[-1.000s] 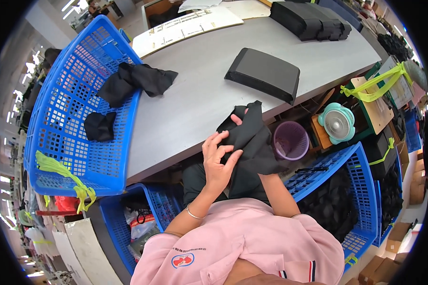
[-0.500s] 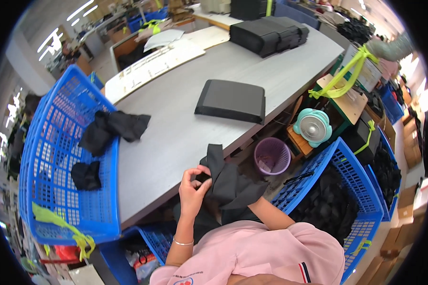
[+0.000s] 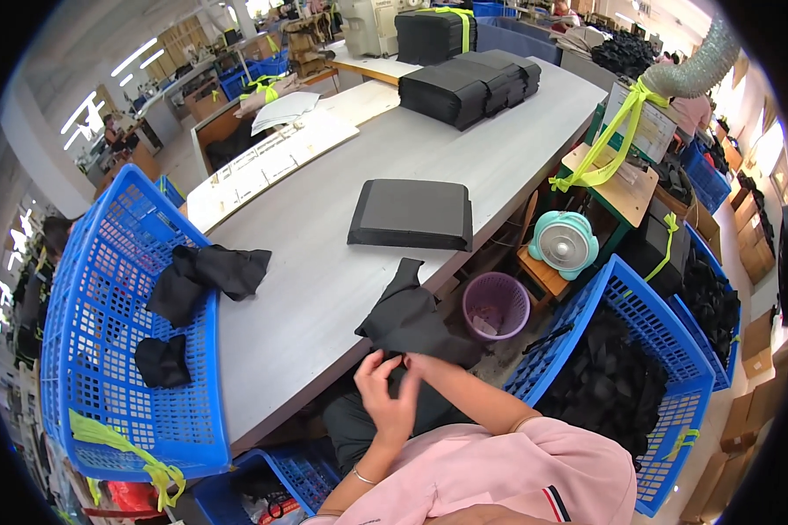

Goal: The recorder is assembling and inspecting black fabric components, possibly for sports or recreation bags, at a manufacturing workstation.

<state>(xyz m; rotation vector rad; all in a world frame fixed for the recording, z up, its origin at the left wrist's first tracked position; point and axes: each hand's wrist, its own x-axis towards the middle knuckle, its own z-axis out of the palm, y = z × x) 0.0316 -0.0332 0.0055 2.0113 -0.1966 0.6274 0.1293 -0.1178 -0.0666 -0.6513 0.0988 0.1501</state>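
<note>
A folded piece of black fabric [image 3: 411, 319] is held at the near edge of the grey table, its far corner resting over the tabletop. My left hand [image 3: 387, 395] is at its near edge, fingers bent and closed on the cloth. Close beside it, my right hand [image 3: 426, 367] grips the same edge, its fingertips partly hidden by the fabric and the left hand. Beyond them lies a neat stack of black rectangular sheets [image 3: 410, 214] on the table.
To the left stands a blue crate [image 3: 131, 437] with black cloth pieces [image 3: 206, 276] over its side. Larger black stacks [image 3: 468, 87] sit at the table's far end. On the right are a purple bin [image 3: 496, 306], a teal fan [image 3: 564, 243] and a blue crate [image 3: 696, 385] of black pieces.
The black fabric has turned and spread out, its body now further over the table edge. My left hand has shifted right and nearer my body, beside the right hand. The view has tilted slightly.
</note>
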